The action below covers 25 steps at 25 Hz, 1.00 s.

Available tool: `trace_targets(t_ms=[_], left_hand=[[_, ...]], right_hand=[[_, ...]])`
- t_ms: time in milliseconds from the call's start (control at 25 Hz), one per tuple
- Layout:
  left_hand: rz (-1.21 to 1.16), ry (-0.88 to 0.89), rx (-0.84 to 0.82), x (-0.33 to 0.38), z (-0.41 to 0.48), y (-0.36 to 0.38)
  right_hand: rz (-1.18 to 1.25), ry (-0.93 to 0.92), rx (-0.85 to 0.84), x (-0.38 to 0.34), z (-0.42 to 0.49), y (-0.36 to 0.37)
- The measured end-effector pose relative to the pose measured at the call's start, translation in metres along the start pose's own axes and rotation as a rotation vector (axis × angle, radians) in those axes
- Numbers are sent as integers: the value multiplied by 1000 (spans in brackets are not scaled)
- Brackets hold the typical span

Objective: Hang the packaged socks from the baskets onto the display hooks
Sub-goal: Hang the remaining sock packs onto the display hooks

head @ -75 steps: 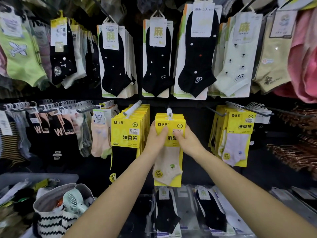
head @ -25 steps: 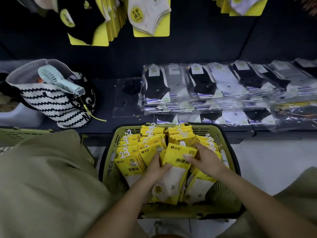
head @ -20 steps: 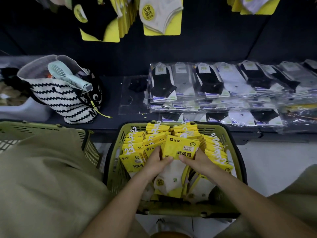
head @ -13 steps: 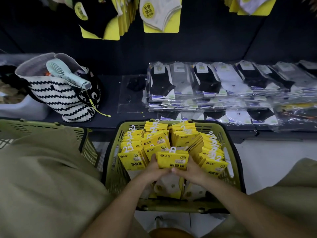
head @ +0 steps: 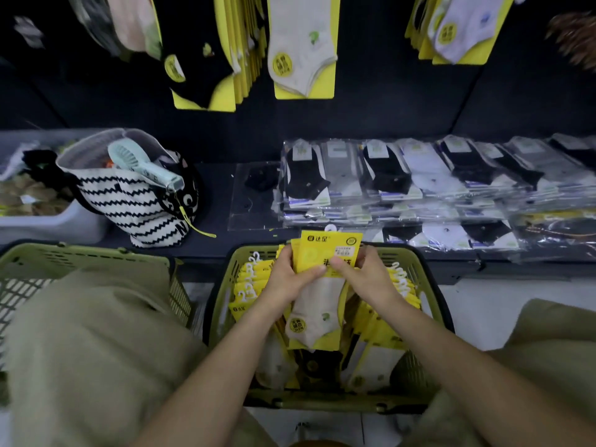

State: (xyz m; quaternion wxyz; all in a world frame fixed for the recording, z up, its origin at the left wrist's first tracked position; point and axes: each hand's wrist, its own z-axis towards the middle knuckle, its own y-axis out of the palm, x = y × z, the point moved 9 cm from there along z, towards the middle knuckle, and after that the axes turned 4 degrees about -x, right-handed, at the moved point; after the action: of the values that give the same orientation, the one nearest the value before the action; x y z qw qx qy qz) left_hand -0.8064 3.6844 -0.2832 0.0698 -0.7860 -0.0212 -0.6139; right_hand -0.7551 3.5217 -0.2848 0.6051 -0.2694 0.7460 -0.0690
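2 or 3 yellow sock packs (head: 327,253) are pinched between the left hand (head: 287,280) and right hand (head: 366,275), thumbs on the front card. 0.5 s ago they sat low in the green basket (head: 403,253). Now they clear its far rim, so the pick looks done and hanging comes next. The front pack shows a cream ankle sock and a white hook tab (head: 330,228).

The yellow card of the held sock pack (head: 329,250) bears a logo and "达足" at its top left. The larger line below is partly covered, and its last character looks like "袜". Its white label (head: 345,251) is too small to read. A round yellow sticker (head: 297,324) on the sock reads "无骨缝合" (the like sticker on the hanging white sock (head: 303,43) is blurred). The striped tote bag (head: 129,201) shows "C" and "N".
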Motion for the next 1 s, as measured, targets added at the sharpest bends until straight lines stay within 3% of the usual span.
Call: trace_targets(t_ms=[280,520,680,800,1000], left_hand=[[-38,167,13,109,35,-21],[-137,321,25,200,55,-41],[-138,422,66,257,62,-59],[-81,500,48,288,61,-62],[-170,549,70,308,60,-64]], right_hand=[[121,-289,-57,-118,21,-44],[106,-414,-80,-209,37,-82],[216,-513,121,-280,42,-129],[66,-629,79,-338,38,-136],[108,-600,53,-370,44,-141]])
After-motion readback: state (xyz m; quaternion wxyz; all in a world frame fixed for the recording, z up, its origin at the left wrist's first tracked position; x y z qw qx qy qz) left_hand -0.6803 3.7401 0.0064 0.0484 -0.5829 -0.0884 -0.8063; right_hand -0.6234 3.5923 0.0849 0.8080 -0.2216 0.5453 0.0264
